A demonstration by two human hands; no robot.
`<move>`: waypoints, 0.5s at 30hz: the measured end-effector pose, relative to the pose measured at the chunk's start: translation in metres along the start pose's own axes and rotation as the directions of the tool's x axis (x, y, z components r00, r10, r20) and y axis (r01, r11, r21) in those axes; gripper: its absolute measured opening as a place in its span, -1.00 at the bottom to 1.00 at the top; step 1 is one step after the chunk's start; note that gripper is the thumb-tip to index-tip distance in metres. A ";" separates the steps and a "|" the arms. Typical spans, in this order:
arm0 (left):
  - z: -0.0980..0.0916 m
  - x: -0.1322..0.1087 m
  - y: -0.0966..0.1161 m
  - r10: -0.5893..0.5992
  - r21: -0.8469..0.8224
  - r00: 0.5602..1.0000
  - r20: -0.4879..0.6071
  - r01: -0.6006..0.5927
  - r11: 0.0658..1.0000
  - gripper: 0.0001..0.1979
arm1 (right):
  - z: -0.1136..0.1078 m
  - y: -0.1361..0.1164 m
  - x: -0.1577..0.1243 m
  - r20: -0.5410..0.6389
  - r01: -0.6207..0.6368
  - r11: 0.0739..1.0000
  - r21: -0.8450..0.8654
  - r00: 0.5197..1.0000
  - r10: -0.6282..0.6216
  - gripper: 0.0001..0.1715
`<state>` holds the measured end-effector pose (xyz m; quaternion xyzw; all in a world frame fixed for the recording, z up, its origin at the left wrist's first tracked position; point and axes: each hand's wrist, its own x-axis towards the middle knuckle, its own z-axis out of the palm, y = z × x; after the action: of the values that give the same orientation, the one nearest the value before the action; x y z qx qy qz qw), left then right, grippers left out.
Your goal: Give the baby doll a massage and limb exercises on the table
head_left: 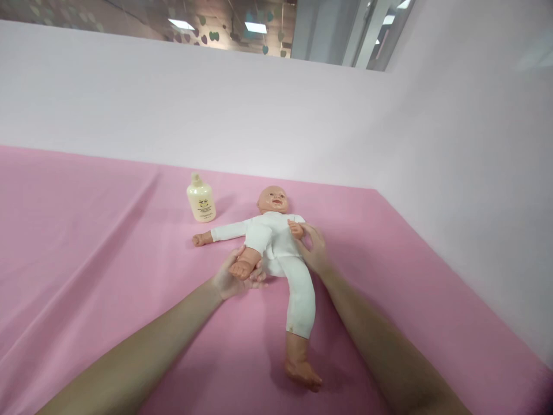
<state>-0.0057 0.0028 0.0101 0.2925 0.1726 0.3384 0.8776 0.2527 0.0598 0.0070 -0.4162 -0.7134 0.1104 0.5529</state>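
Tiny dark print [204, 211] on yellowish btl [199, 193], illegible @ this res.

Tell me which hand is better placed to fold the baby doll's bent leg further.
Likely the left hand: it wraps the bent leg near the foot. The right hand is across the torso, at the doll's hand.

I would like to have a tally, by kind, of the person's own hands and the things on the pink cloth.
Person's own hands: 2 (left hand, right hand)
Doll: 1
Bottle: 1
Total: 4
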 end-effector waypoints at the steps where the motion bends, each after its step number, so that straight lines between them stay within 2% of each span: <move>1: 0.000 0.000 0.000 -0.003 0.007 1.000 -0.013 0.003 1.000 -0.46 | 0.000 -0.002 0.000 0.027 0.019 1.000 -0.016 0.999 -0.019 -0.62; 6: -0.008 0.003 -0.003 -0.041 0.037 0.999 0.019 0.040 0.999 -0.43 | 0.001 -0.007 0.004 0.095 0.052 0.998 -0.038 0.994 -0.049 -0.66; 8: -0.012 0.003 -0.004 -0.062 0.063 0.994 0.090 0.057 0.996 -0.42 | 0.001 -0.006 0.003 0.075 0.032 0.999 -0.018 0.997 -0.030 -0.66; 10: -0.016 0.002 -0.005 -0.089 0.115 0.974 0.210 0.066 0.991 -0.41 | 0.000 -0.002 0.003 0.027 -0.025 0.999 0.043 0.999 0.024 -0.63; 12: -0.017 0.000 -0.006 -0.140 0.196 0.927 0.347 0.074 0.978 -0.40 | -0.001 0.002 0.004 -0.028 -0.108 0.984 0.143 0.993 0.113 -0.56; 15: -0.011 -0.006 -0.006 -0.297 0.356 0.818 0.492 0.122 0.926 -0.38 | -0.003 0.007 0.009 -0.109 -0.209 0.931 0.300 0.962 0.251 -0.38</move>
<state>-0.0126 0.0001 -0.0016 0.4878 0.0018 0.1115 0.8658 0.2583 0.0701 0.0098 -0.4197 -0.5942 0.2456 0.6407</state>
